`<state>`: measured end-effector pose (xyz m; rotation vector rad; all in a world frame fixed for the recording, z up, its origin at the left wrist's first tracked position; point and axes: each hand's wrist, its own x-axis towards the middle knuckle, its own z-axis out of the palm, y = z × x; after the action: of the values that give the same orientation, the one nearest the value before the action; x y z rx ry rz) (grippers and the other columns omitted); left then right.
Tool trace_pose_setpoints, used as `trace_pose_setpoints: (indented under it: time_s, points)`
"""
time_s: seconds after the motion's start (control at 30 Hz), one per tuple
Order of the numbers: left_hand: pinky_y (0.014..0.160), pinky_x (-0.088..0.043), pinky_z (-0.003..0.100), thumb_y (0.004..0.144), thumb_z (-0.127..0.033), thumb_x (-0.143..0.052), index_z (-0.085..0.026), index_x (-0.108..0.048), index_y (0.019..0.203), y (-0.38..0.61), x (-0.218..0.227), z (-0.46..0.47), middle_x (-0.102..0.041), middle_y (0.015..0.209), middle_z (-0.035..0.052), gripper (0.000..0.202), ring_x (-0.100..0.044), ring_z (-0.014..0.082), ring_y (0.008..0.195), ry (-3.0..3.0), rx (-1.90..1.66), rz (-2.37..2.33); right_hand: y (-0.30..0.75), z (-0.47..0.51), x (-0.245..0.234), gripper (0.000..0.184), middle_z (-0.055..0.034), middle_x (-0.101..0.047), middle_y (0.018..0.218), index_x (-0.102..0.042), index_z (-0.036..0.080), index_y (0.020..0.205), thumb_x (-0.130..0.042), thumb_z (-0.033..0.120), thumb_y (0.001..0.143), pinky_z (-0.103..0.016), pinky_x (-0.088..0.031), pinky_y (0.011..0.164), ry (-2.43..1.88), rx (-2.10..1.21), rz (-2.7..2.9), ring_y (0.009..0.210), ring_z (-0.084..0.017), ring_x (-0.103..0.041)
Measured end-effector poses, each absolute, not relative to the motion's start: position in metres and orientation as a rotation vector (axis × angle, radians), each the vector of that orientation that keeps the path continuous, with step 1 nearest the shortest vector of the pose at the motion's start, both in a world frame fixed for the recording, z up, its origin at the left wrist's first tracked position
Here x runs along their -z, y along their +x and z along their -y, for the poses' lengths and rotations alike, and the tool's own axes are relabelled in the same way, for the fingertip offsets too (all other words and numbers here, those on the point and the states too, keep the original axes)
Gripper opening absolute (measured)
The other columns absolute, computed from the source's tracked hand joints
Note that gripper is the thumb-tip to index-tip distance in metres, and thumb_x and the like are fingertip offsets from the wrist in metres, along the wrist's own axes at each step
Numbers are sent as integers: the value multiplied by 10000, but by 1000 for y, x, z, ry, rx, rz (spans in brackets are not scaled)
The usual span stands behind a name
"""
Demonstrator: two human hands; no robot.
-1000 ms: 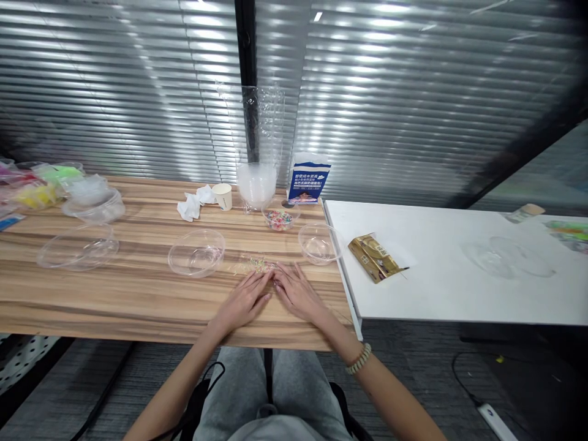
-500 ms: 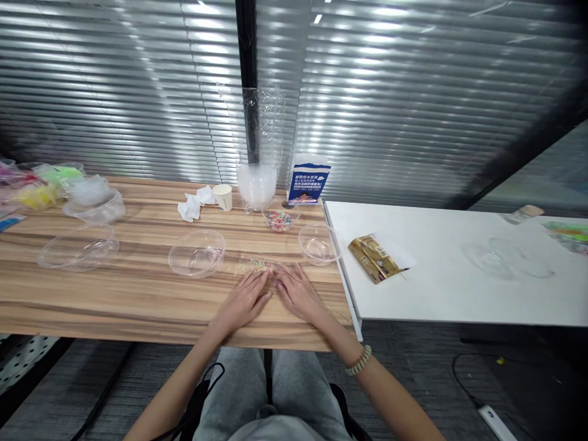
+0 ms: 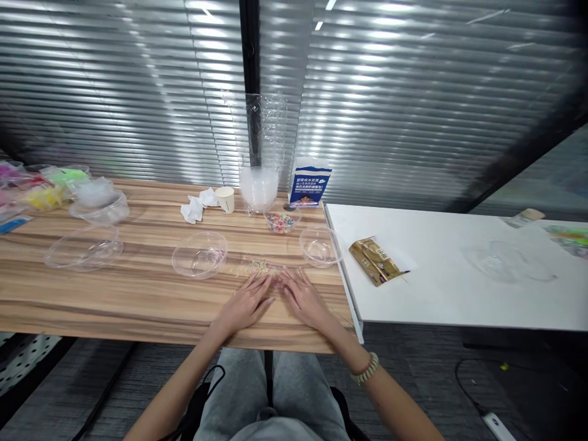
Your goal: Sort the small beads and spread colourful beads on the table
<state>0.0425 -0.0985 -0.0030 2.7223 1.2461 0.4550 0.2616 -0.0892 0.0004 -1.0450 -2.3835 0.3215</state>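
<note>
Small coloured pieces (image 3: pixel 258 266), like beads or bits of straw, lie loose on the wooden table in front of my fingertips. My left hand (image 3: pixel 248 301) lies low over the wood, fingers stretched out, its tips at the near side of the pieces. Beside it, my right hand (image 3: pixel 305 297) rests with fingers apart, angled inward, and a few pieces show between the two hands. A clear plastic bowl (image 3: pixel 200 256) stands to the left of the pieces, another clear bowl (image 3: pixel 320 248) to the right. Behind them a bowl of mixed beads (image 3: pixel 282 223) sits further back.
At the back are a stack of clear bowls (image 3: pixel 258 188), a blue packet (image 3: pixel 310 186), a paper cup (image 3: pixel 225 199) and crumpled tissue (image 3: pixel 193 209). Bags of coloured material (image 3: pixel 43 197) crowd the far left. On the white table (image 3: pixel 436 269) lies a gold packet (image 3: pixel 376 261).
The view has shifted slightly. Both hands stay by the loose pieces, with the right hand's fingers a little further forward and more spread.
</note>
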Motion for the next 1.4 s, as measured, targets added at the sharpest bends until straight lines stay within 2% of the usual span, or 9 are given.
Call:
trace_pose_setpoints:
  time_s: [0.17,0.27,0.37,0.57,0.83,0.97,1.1,1.27,1.4]
  points:
    - [1154,-233,466,984,-416,-344,-99,-282,1465,46,-1,98,-366,1484,165,580,-278,257,1404,2752,-396,-1230,269,90,8,444,-129,-358,1480,-331,121,1427,-269,248,1006,-501,-251,1156,-1192,-401,2280,1400,-209,-277]
    - [1162,-195,473,988,-421,-322,-74,-272,1466,47,-2,98,-336,1497,173,592,-259,265,1410,2776,-318,-1217,268,91,9,449,-155,-395,1453,-366,97,1409,-288,281,1007,-493,-257,1155,-1221,-407,2314,1386,-225,-309]
    - [1167,-165,476,993,-415,-308,-92,-271,1470,47,-1,98,-343,1497,156,577,-265,257,1408,2793,-279,-1189,266,93,7,439,-145,-431,1430,-395,122,1400,-291,290,1008,-496,-272,1149,-1186,-414,2344,1364,-230,-351]
    - [1170,-152,464,988,-416,-331,-98,-231,1482,45,1,98,-365,1484,161,596,-275,245,1406,2791,-341,-1186,267,92,10,451,-131,-394,1459,-369,122,1416,-283,287,1005,-465,-282,1150,-1203,-441,2317,1374,-217,-333]
    - [1164,-182,482,983,-397,-362,-105,-251,1474,46,-1,98,-402,1461,167,583,-311,250,1390,2792,-417,-1170,266,91,12,461,-133,-385,1464,-338,97,1428,-290,243,993,-467,-268,1151,-1283,-338,2291,1388,-208,-305]
    - [1146,-234,497,983,-390,-366,-98,-250,1472,45,3,99,-401,1459,179,581,-325,263,1382,2814,-486,-1245,265,93,9,438,-131,-420,1442,-401,87,1389,-278,223,991,-462,-244,1160,-1273,-297,2350,1385,-204,-309]
    - [1123,-291,499,988,-350,-361,-78,-292,1447,44,6,99,-443,1426,195,538,-395,262,1344,2817,-551,-1314,264,93,9,466,-147,-414,1442,-358,61,1412,-287,230,984,-490,-259,1146,-1368,-269,2289,1387,-229,-304]
    - [1110,-324,501,985,-312,-373,-107,-401,1392,43,4,100,-476,1411,164,456,-424,270,1324,2869,-545,-1272,265,93,9,439,-122,-413,1447,-389,105,1398,-277,212,987,-472,-257,1150,-1268,-267,2336,1389,-201,-304]
    - [1110,-336,494,982,-302,-383,-124,-415,1389,43,2,100,-499,1398,137,445,-420,271,1326,2893,-532,-1237,264,94,10,442,-147,-439,1424,-403,67,1387,-289,224,989,-470,-250,1153,-1326,-220,2336,1377,-217,-327]
